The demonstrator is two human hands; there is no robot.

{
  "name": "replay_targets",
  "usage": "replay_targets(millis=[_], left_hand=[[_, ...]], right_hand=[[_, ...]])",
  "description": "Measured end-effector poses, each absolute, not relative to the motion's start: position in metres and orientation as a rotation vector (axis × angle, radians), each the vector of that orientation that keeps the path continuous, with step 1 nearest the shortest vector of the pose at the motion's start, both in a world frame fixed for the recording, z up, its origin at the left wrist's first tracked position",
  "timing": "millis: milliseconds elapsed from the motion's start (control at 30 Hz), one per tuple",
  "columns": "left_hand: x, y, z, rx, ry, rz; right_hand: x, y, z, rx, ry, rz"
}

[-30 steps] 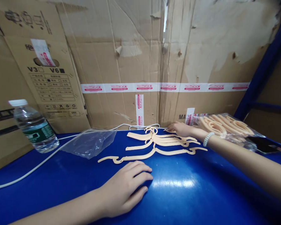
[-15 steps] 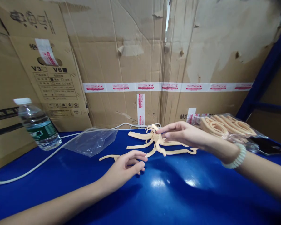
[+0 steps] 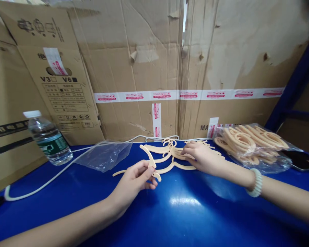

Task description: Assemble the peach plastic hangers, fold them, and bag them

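Note:
My left hand (image 3: 137, 176) pinches a beige clothes hanger (image 3: 148, 156) between thumb and fingers, one curved arm pointing up and away, the other end showing below the thumb. Part of that hanger is hidden by the fingers. My right hand (image 3: 201, 157) lies over the right side of several loose beige hangers (image 3: 162, 168) spread on the blue table (image 3: 170, 219). Its bent fingers close on the arm of one hanger, with the fingertips partly hidden. Another curved beige piece (image 3: 118, 173) shows just left of my left hand.
At the right lies a clear bag of beige hangers (image 3: 247, 140), with a dark phone (image 3: 302, 160) beside it. A water bottle (image 3: 50, 140), a clear plastic bag (image 3: 104, 156) and a white cable (image 3: 38, 187) are at left. Cardboard (image 3: 134, 75) stands behind.
The hanger that was in my right hand is now in my left hand, which has closed on it. My right hand has lowered onto the loose hangers.

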State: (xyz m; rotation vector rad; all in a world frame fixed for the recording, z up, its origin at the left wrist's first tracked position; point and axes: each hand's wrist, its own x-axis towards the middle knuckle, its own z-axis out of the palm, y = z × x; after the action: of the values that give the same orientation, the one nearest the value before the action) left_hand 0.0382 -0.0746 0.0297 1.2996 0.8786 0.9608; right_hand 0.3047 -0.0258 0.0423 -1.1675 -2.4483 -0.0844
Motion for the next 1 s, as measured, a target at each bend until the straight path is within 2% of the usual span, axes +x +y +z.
replay_targets(millis=[233,533,733,1000], left_hand=[[0.026,-0.080,0.026,1.067,0.944,1.129],[0.015,-0.080,0.021,0.789,0.948,1.330],[0.014,-0.078,0.019,0.772,0.887,1.284],[0.018,-0.088,0.020,0.927,0.740,1.168]], right_hand=[[0.316,-0.008,0.017,-1.262,-2.450,-0.124],[0.328,-0.035,0.042,-1.199,-2.258,0.068],[0.332,-0.078,0.034,-1.027,-2.172,0.048],[0.332,-0.090,0.022,-0.931,-2.152,-0.049]])
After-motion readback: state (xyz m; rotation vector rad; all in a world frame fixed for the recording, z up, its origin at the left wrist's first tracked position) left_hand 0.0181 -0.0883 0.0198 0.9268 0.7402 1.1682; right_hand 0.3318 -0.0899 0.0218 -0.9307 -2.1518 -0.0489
